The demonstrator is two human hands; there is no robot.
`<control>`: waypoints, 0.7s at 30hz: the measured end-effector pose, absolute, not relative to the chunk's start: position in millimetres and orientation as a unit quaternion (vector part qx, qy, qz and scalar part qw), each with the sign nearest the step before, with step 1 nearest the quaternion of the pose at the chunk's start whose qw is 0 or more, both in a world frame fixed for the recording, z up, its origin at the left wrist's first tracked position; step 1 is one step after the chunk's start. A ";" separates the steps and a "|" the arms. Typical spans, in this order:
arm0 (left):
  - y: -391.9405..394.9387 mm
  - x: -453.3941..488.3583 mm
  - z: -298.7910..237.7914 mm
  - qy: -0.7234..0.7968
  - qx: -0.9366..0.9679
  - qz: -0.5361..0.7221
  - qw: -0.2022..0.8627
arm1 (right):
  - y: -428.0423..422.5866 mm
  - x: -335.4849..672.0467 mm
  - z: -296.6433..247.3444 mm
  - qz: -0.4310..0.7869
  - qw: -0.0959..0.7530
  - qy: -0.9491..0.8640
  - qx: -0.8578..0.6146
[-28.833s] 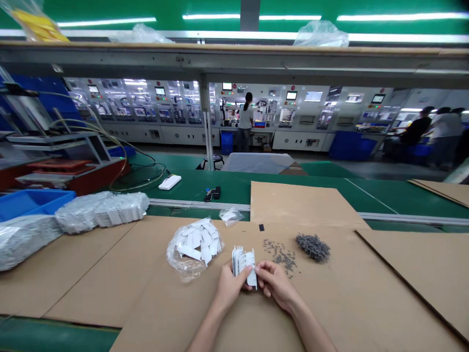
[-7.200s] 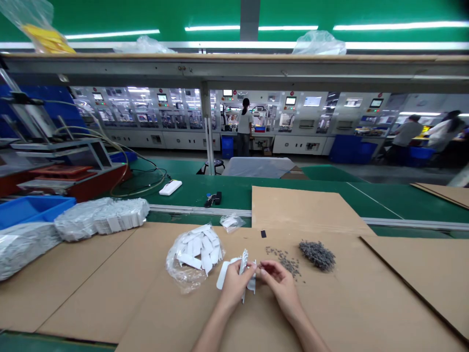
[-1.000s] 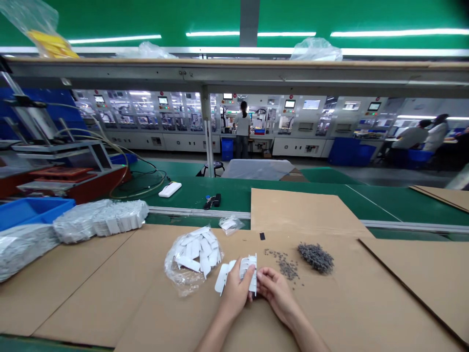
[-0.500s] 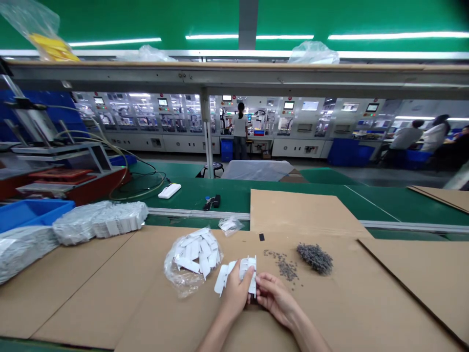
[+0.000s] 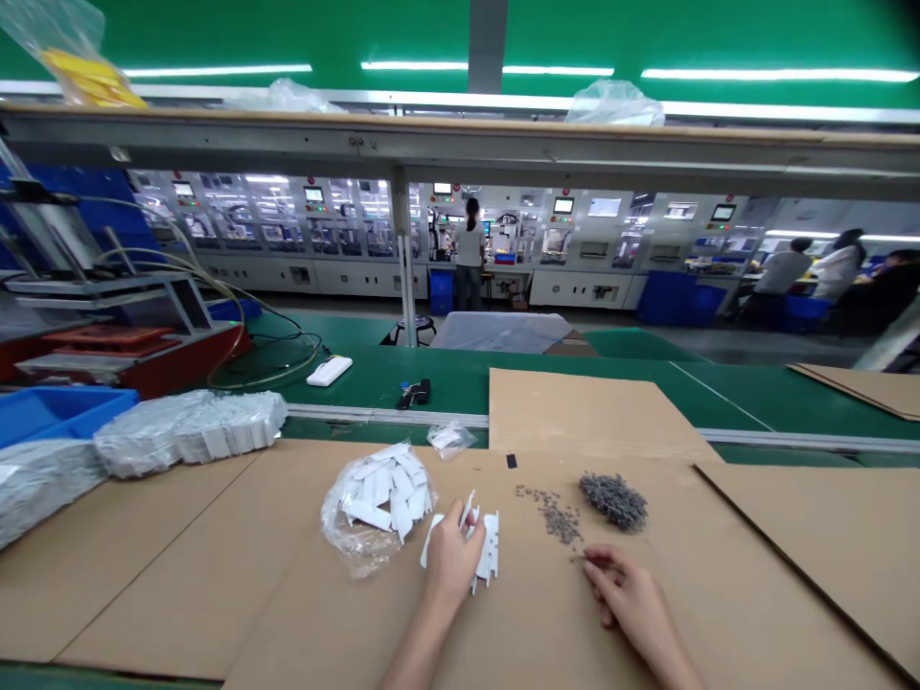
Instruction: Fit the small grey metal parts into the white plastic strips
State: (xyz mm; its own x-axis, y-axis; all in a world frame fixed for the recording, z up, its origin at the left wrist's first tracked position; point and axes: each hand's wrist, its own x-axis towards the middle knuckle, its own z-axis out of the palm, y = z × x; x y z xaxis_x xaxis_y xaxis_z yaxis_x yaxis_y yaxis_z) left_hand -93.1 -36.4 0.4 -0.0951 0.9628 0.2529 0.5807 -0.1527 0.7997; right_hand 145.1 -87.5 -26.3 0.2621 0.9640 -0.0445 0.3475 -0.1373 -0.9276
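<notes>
My left hand [image 5: 452,556] is closed around a thin white plastic piece [image 5: 469,508], tilted nearly edge-on. Beneath and beside it, more white plastic parts [image 5: 490,548] with small tabs lie on the cardboard; my fingers partly cover them. Over to the right, my right hand [image 5: 625,589] rests low on the cardboard, thumb and forefinger pinched together at the near edge of the scattered small grey pieces [image 5: 561,522]. Whether a piece is between those fingertips is too small to tell. A denser heap of the grey pieces [image 5: 614,500] lies just behind.
A clear bag of white plastic parts [image 5: 392,489] lies left of my left hand. Farther left are wrapped white stacks [image 5: 230,426] and a blue bin [image 5: 64,412]. A small black rectangle [image 5: 512,461] lies ahead. Cardboard sheets [image 5: 575,412] cover the green bench. A press [image 5: 107,287] stands far left.
My right hand has left the white parts and moved right to the grey pieces. My left hand keeps its place, now with a white piece turned more edge-on.
</notes>
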 end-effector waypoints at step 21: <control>-47.0 -87.2 15.7 0.383 0.438 0.393 0.712 | -56.5 40.7 20.4 0.468 0.543 -0.578 -0.390</control>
State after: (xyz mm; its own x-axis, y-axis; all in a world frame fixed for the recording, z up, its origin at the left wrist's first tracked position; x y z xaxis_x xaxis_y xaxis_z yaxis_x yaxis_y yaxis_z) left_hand -87.2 -47.0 15.7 0.3977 0.8951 -0.2017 -0.2244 0.3081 0.9245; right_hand 40.7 -56.5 20.4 -0.1056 0.9590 0.2630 -0.0580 0.2580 -0.9644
